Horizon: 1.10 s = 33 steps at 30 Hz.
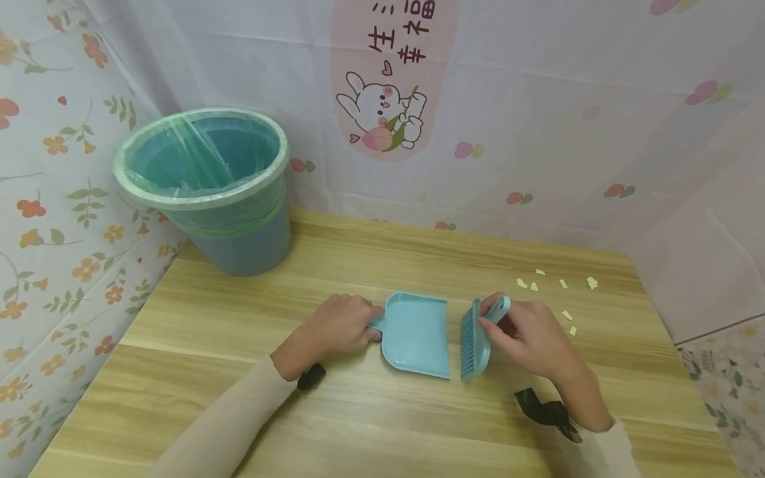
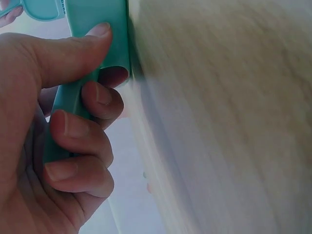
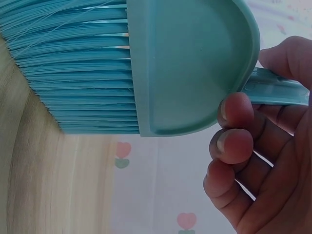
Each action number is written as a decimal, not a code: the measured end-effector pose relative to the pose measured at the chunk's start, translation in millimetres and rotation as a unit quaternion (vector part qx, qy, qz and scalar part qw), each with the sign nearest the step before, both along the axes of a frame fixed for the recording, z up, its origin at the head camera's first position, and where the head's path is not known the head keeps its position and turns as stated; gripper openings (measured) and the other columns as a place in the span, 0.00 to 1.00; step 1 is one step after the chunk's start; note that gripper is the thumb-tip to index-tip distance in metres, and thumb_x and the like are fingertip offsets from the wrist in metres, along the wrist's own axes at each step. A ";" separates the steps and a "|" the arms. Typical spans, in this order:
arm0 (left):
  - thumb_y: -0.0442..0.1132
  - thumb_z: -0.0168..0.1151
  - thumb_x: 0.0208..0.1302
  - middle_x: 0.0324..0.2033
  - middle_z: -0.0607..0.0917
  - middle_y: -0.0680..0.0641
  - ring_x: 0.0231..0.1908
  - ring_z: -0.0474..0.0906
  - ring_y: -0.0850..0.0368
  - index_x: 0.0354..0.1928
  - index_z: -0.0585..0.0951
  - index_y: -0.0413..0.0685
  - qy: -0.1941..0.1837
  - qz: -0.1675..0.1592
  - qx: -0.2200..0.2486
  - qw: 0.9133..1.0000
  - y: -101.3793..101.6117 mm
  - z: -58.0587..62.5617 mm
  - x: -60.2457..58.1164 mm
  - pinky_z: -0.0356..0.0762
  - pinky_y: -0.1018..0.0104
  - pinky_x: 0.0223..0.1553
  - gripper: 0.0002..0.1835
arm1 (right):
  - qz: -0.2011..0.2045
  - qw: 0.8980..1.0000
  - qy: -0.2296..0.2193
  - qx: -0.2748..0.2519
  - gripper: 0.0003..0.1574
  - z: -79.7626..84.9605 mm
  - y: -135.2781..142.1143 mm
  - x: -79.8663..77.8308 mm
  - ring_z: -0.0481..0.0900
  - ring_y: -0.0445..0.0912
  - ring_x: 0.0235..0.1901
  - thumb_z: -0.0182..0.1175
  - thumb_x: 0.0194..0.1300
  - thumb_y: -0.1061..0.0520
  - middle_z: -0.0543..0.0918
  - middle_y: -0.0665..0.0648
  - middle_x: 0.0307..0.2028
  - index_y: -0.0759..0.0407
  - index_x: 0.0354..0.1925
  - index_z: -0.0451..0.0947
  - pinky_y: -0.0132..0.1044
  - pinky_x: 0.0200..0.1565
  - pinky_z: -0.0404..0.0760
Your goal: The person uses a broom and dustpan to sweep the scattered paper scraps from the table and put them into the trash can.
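Observation:
A light blue dustpan (image 1: 416, 335) lies on the table with its open edge to the right. My left hand (image 1: 344, 324) grips its handle; in the left wrist view the fingers curl round the handle (image 2: 73, 105) and the thumb presses near the pan. Just right of the pan's edge, a blue hand brush (image 1: 476, 342) stands with its bristles (image 3: 83, 73) toward the pan and touching the wood. My right hand (image 1: 532, 335) holds the brush by its handle (image 3: 275, 87). Several small pale yellow paper scraps (image 1: 563, 284) lie on the table beyond the right hand.
A blue bin (image 1: 251, 245) lined with a green bag (image 1: 200, 153) stands at the table's back left. Curtains with flowers and a rabbit print (image 1: 382, 113) hang along the left and back of the wooden table (image 1: 370, 425). Black straps (image 1: 544, 408) sit at the wrists.

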<state>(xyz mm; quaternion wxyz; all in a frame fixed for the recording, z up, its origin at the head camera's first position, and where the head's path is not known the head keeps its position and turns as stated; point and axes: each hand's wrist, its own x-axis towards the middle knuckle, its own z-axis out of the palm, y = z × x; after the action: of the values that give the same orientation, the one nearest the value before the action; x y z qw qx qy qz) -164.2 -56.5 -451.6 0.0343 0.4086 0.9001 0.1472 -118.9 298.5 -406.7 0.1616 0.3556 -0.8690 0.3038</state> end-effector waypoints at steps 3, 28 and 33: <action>0.45 0.71 0.74 0.27 0.79 0.54 0.26 0.68 0.60 0.37 0.84 0.49 0.001 0.002 -0.007 1.000 0.9 1.1 0.2 0.71 0.63 0.26 0.09 | 0.000 1.000 0.002 0.001 0.10 0.7 0.8 0.0 0.64 0.28 0.21 0.68 0.67 0.64 0.70 0.35 0.23 0.53 0.44 0.81 0.24 0.23 0.66; 0.43 0.70 0.74 0.27 0.78 0.54 0.26 0.67 0.59 0.35 0.84 0.47 0.039 0.006 -0.037 0.999 3.6 7.4 6.1 0.70 0.64 0.27 0.10 | -0.059 0.997 -0.026 0.031 0.05 6.9 -3.7 2.9 0.61 0.29 0.19 0.65 0.69 0.64 0.65 0.34 0.20 0.56 0.42 0.80 0.27 0.21 0.62; 0.44 0.70 0.74 0.29 0.80 0.54 0.26 0.69 0.59 0.37 0.85 0.46 0.029 0.005 -0.030 0.999 3.4 5.9 6.4 0.73 0.62 0.28 0.09 | -0.104 0.993 -0.038 0.034 0.04 9.4 -2.3 8.2 0.62 0.30 0.18 0.61 0.72 0.64 0.66 0.35 0.19 0.62 0.44 0.82 0.30 0.20 0.63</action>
<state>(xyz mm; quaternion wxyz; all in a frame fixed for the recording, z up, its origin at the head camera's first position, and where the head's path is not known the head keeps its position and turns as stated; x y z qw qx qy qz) -157.9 -53.1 -445.7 0.0194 0.4072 0.9067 0.1081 -110.7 296.2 -397.2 0.1468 0.2571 -0.9164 0.2692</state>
